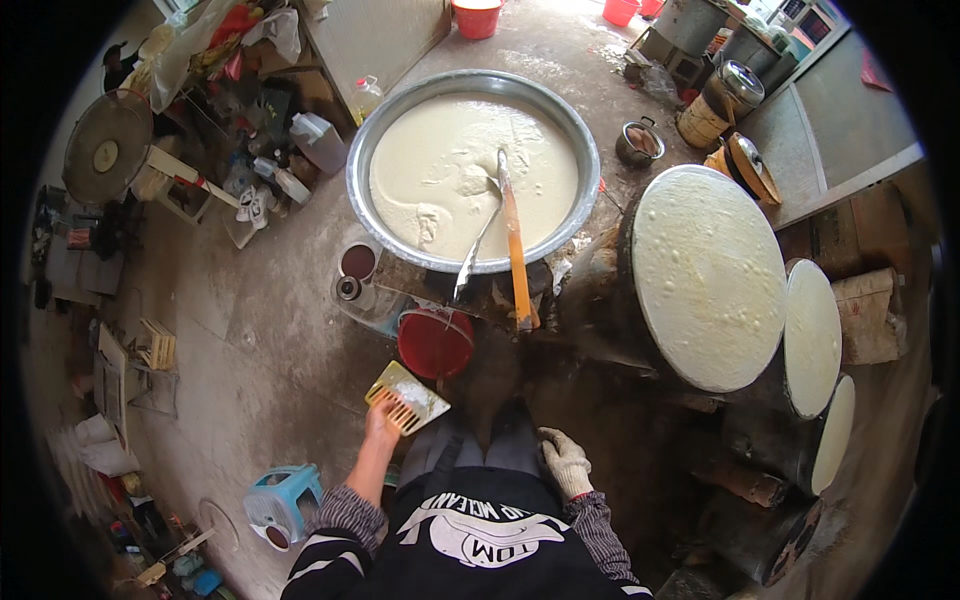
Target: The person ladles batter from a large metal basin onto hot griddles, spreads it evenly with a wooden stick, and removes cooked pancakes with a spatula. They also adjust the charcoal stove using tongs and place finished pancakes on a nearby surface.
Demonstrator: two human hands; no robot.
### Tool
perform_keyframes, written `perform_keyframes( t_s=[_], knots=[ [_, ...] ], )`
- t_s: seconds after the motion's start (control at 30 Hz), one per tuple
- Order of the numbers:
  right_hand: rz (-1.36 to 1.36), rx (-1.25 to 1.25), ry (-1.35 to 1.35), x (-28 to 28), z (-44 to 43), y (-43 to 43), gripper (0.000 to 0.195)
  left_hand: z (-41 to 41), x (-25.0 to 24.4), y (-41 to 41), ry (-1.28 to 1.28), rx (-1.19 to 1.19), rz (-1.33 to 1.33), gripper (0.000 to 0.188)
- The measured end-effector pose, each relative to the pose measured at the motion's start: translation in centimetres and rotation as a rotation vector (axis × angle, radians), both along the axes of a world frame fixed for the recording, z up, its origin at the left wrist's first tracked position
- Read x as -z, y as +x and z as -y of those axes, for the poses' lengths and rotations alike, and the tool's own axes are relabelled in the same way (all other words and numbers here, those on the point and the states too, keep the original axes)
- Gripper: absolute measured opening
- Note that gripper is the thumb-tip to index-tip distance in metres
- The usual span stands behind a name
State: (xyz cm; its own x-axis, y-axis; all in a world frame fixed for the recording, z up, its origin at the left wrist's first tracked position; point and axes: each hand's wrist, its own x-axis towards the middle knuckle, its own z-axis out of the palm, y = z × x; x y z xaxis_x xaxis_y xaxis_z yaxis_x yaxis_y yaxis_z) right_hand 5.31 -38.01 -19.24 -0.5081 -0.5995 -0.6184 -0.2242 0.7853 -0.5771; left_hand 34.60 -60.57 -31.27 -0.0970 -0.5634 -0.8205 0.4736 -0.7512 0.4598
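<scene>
My bare left hand [384, 420] grips a yellow slotted plastic scraper [407, 397] with pale residue on its face, near a red bucket [435, 343]. In a knitted work glove, my right hand [565, 456] hangs beside my right thigh; whether its fingers hold anything cannot be told. Ahead stands a wide metal basin [360, 202] of cream-coloured batter [435, 157]. A metal ladle [480, 240] and an orange-handled tool [515, 255] lean in the batter over the near rim. To the right, a large round griddle carries a pale, bubbled sheet of batter [709, 277].
Two more batter-covered griddles [814, 337] [832, 435] stand farther right on drum-like stoves. A small pot [640, 142] sits on the floor beyond. At lower left is a blue plastic stool [283, 499]; jugs, a fan [107, 150] and clutter line the left side.
</scene>
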Motion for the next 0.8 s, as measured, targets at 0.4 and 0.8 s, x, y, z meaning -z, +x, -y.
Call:
perform_keyframes(
  t_s=[0.4,0.8],
  knots=[
    [0.031,0.024,0.032,-0.1,1.0,2.2,0.034,6.2,4.8,-7.3,0.073,0.218,0.138,0.04],
    [-0.052,0.082,0.175,1.6,-1.1,3.3,0.035,11.4,16.5,-15.3,0.077,0.094,-0.119,0.053]
  ],
)
